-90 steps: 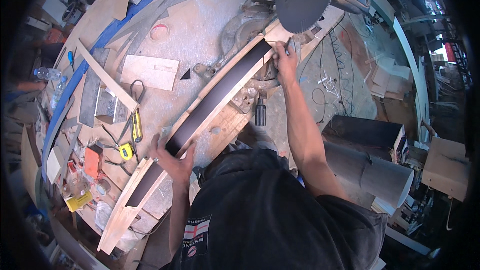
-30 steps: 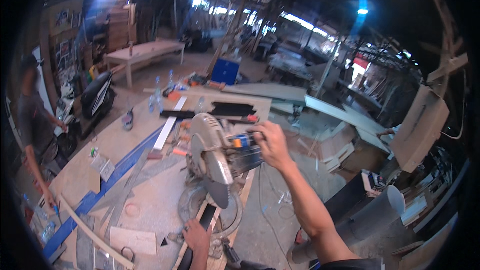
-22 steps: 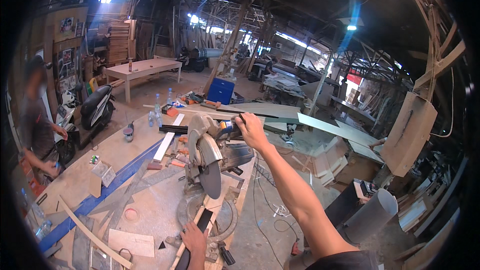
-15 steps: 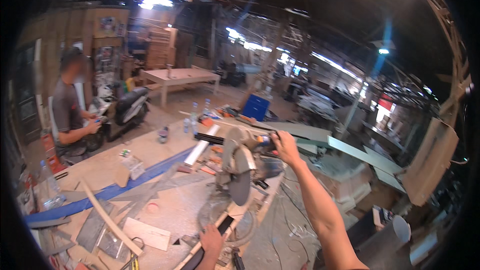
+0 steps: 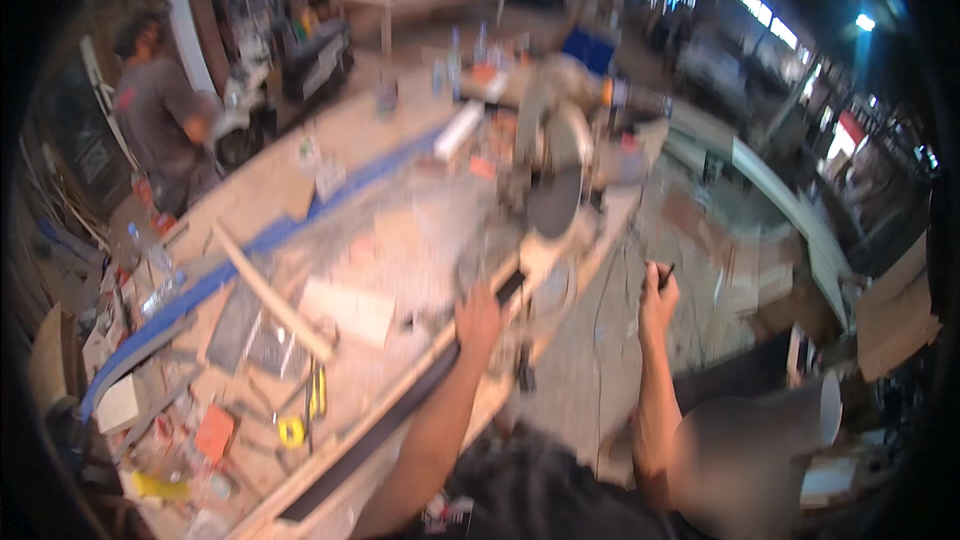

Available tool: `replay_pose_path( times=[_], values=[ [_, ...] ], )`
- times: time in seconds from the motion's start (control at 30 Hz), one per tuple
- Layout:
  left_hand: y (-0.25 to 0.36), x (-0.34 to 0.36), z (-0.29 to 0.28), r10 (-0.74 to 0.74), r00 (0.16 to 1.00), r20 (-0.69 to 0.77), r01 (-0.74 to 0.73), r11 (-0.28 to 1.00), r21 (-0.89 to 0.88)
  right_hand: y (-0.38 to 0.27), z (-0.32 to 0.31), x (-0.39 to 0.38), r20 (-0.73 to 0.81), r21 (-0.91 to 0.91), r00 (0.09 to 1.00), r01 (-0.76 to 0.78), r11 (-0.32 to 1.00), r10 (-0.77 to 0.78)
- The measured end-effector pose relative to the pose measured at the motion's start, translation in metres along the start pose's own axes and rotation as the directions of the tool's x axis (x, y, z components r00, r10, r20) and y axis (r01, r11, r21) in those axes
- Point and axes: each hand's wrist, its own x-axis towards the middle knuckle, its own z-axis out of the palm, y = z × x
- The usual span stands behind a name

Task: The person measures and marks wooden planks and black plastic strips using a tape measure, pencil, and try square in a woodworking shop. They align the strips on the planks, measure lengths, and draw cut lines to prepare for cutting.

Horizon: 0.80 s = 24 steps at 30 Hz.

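Observation:
A miter saw [image 5: 555, 155] stands on the workbench, its round blade raised above the wood. My left hand [image 5: 478, 318] is closed over a long wooden piece with a dark strip along it [image 5: 390, 430], which runs from the near edge to the saw's base. Out to the right, away from the saw, my right hand [image 5: 656, 302] is closed around a short dark stick [image 5: 667, 276], like a pencil or marker. Motion blur hides the exact kind. A flat pale board [image 5: 347, 313] and a curved wooden strip [image 5: 270, 290] lie left of my left hand.
A yellow tape measure [image 5: 291, 431], an orange block [image 5: 214, 433] and scraps lie on the bench's near left. A long blue strip [image 5: 290, 232] crosses it. Beyond the bench another person [image 5: 165, 110] stands at left near a motorbike [image 5: 315, 65]. Boards [image 5: 755, 280] lie at right.
My right hand has left the saw's handle, come back toward me and now holds the dark stick. The view has tilted down; my left hand stays on the wood. The other person has turned.

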Motion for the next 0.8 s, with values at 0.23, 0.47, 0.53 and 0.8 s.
replay_pose_path(
  times=[0.23,0.47,0.53,0.8],
  values=[
    [0.002,-0.002,-0.007,0.024,1.000,-0.016,-0.023,0.996,0.084,0.111,-0.057,-0.213,0.133,-0.246,0.820,-0.517,0.820,0.556],
    [0.007,0.003,-0.015,0.000,1.000,0.011,0.000,0.999,0.049,0.103,-0.028,-0.221,0.215,-0.194,0.741,-0.606,0.772,0.636],
    [0.007,0.002,-0.014,-0.019,0.999,0.042,0.018,0.999,0.035,0.104,-0.015,-0.210,0.248,-0.169,0.745,-0.596,0.785,0.619],
    [0.010,0.005,-0.015,-0.030,0.998,0.053,0.027,0.998,0.060,0.118,0.013,-0.170,0.388,-0.174,0.720,-0.556,0.813,0.575]
  ],
)
